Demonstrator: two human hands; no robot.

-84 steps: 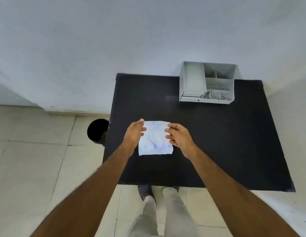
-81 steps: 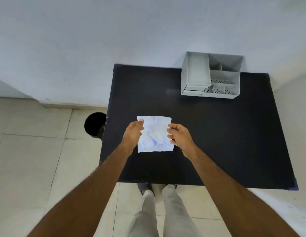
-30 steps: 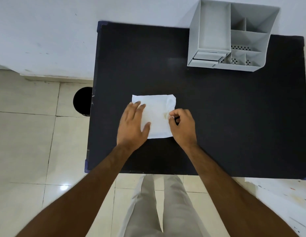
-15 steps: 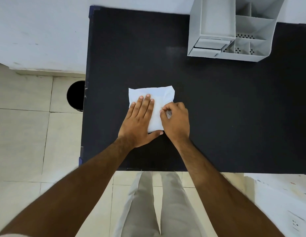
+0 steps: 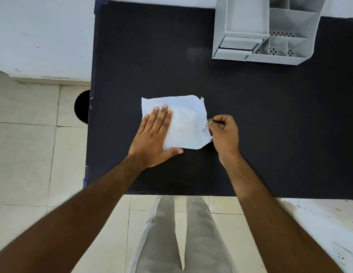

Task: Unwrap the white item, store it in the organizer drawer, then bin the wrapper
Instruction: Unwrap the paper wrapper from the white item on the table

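Note:
A white wrapped packet (image 5: 183,121) lies flat in the middle of the black table (image 5: 270,115). My left hand (image 5: 154,136) rests palm down on its left half, fingers spread, pressing it onto the table. My right hand (image 5: 224,133) is at the packet's right edge, its fingers pinched on a small flap of the wrapper there. What is inside the wrapper is hidden. The grey organizer (image 5: 264,30) stands at the table's far right, with its two small drawers (image 5: 237,47) shut at the front left.
A round black bin (image 5: 82,107) stands on the tiled floor just left of the table. A white wall runs behind the table. My legs show below the near table edge. A white surface with a socket (image 5: 333,233) lies at lower right.
The packet went from held up in both hands to lying flat on the table. My left hand stays pressed on it; my right hand has pulled rightward from the packet's middle to its edge, pinching a flap.

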